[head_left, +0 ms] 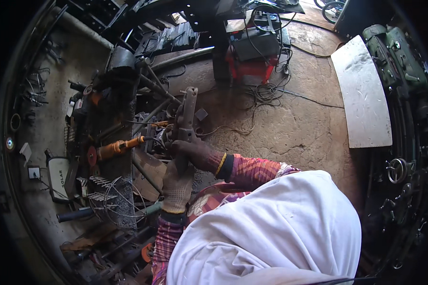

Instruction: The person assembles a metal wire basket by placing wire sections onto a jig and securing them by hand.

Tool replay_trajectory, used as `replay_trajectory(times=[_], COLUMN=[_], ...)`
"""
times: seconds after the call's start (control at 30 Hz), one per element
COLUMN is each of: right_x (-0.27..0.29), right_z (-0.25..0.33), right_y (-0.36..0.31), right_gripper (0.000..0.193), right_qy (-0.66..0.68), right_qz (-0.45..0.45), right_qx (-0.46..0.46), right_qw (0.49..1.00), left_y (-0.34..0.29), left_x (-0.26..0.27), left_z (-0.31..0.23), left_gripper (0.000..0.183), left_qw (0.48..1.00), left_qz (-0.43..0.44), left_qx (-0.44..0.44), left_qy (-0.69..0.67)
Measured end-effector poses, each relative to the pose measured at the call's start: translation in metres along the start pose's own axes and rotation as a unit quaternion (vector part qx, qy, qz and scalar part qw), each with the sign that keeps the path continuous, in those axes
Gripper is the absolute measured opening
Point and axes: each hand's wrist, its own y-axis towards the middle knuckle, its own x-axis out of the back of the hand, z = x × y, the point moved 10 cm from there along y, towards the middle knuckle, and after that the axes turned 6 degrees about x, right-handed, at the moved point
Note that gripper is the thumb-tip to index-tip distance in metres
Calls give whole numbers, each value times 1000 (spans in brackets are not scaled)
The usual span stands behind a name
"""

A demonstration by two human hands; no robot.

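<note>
A long, narrow grey metal piece (189, 107) with holes and a rounded far end stands out in front of me. My right hand (202, 154), in a dark brown glove with a yellow cuff band, is closed round its near part. Just below, my left hand (177, 185), in a beige dotted glove, wraps round the lower end; its fingers are partly hidden. To the left, a yellow angle grinder (113, 149) with a red disc (91, 155) lies on the dark workbench (123, 209), its nose toward the metal piece.
Coiled cables (271, 92) lie on the concrete floor beside a red-and-black machine (252, 57). A pale metal sheet (364, 95) leans by a green machine with a handwheel (397, 170) at right. Bent wire rods (104, 190), pipes and scrap crowd the left.
</note>
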Motion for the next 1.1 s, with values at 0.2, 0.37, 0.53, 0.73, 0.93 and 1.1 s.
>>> replay_trajectory(times=[0.2,0.37,0.53,0.73,0.93,1.1], right_x=[-15,-17,-42,-75,-18,55], right_z=[3,-9,2,41,14,5], right_y=[9,14,27,73,60,33], right_gripper=[58,57,52,52,74,85], right_qy=[54,50,-81,-163,-197,-369], right_qz=[64,53,69,103,118,37], right_qx=[-23,-5,-22,81,35,-25], right_qw=[996,997,994,978,973,928], left_y=[7,-1,4,31,-41,-123], left_x=[4,-6,35,66,24,29], left_z=[-12,-24,-40,-59,90,181], left_gripper=[49,46,36,54,52,57], left_qw=[988,934,974,971,993,963], left_qz=[-60,-60,-110,-108,-114,-53], left_qx=[-77,-175,-137,-160,-4,263], left_qy=[-123,306,140,138,2,40])
